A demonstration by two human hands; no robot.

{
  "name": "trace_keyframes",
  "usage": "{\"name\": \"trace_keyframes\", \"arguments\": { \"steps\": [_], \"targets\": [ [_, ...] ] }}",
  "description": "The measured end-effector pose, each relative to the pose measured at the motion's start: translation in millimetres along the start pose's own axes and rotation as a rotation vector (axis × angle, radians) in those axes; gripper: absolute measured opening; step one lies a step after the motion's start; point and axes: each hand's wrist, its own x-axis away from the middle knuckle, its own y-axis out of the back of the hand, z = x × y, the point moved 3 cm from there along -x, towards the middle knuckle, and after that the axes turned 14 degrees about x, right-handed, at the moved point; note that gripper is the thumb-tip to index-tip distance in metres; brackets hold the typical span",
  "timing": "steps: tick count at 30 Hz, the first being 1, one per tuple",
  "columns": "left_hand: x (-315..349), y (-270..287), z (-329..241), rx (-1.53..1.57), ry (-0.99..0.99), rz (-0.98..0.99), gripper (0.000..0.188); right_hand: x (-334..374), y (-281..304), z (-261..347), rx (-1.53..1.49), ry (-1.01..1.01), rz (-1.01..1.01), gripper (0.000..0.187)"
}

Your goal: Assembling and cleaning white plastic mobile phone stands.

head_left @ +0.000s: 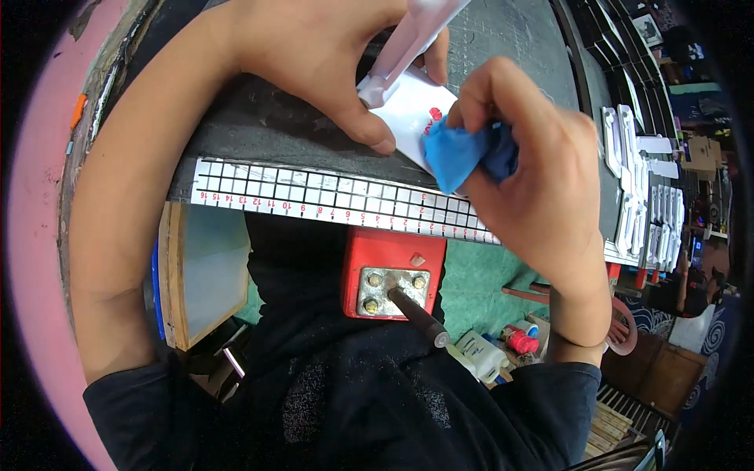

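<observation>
A white plastic piece [412,110] with a flat printed face and a pale upright part rests on the dark work board [271,118]. My left hand [314,55] grips it, with the thumb along its near edge and the fingers partly hidden behind the upright part. Bunched in my right hand [542,157] is a blue cloth [459,153]. The cloth touches the printed face beside a small red mark. My right fingers are curled tightly round it.
A white gridded ruler strip [314,196] runs along the board's near edge. Below it sits a red block with a bolted metal plate and rod [420,318]. A wood-framed screen [208,271] leans at left. Similar white pieces [628,180] lie on a rack at right; bottles [483,353] stand below.
</observation>
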Motion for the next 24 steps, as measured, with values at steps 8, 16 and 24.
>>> {"name": "trace_keyframes", "arguments": {
  "steps": [8,16,24],
  "targets": [
    [-0.7,0.3,3.5,-0.001,0.082,0.037,0.062,-1.2,-1.2,-1.8,0.069,0.004,0.011,0.032],
    [-1.3,-1.1,1.4,-0.006,0.134,0.015,0.06,1.8,-1.8,2.6,0.008,0.041,-0.082,0.03],
    [-2.0,-0.3,4.8,0.002,0.108,0.017,0.06,2.7,-3.9,-0.4,0.008,-0.044,-0.048,0.03]
  ]
}}
